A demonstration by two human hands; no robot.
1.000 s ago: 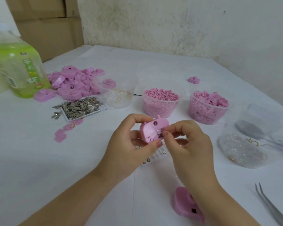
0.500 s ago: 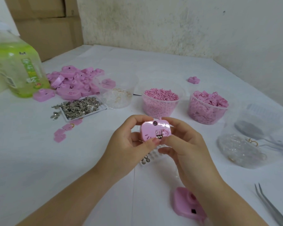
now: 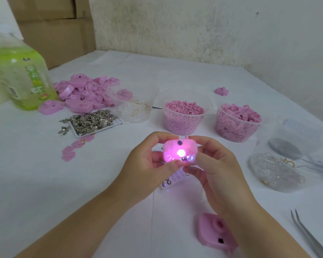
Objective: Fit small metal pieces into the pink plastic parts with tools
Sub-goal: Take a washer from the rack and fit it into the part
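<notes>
Both hands hold one pink plastic part [image 3: 177, 148] up above the table's middle. My left hand [image 3: 147, 166] grips its left side, thumb across the lower edge. My right hand [image 3: 215, 168] grips the right side. A bright light glows inside the part beside small metal pieces. Another pink part [image 3: 212, 231] lies on the table under my right wrist. Small metal pieces [image 3: 91, 122] fill a white tray at the left. Tweezers [image 3: 309, 235] lie at the lower right.
A pile of pink parts [image 3: 82, 94] sits at the back left beside a green bottle [image 3: 21, 77]. Clear tubs hold rings [image 3: 132, 108], pink pellets [image 3: 184, 116] and pink pieces [image 3: 237, 121]. A clear plastic bag [image 3: 295, 159] lies at the right. Small metal rings [image 3: 166, 182] lie under the hands.
The pink part has turned to face me and both hands now grip it by its sides. A light has come on inside it, casting a glow on the table below.
</notes>
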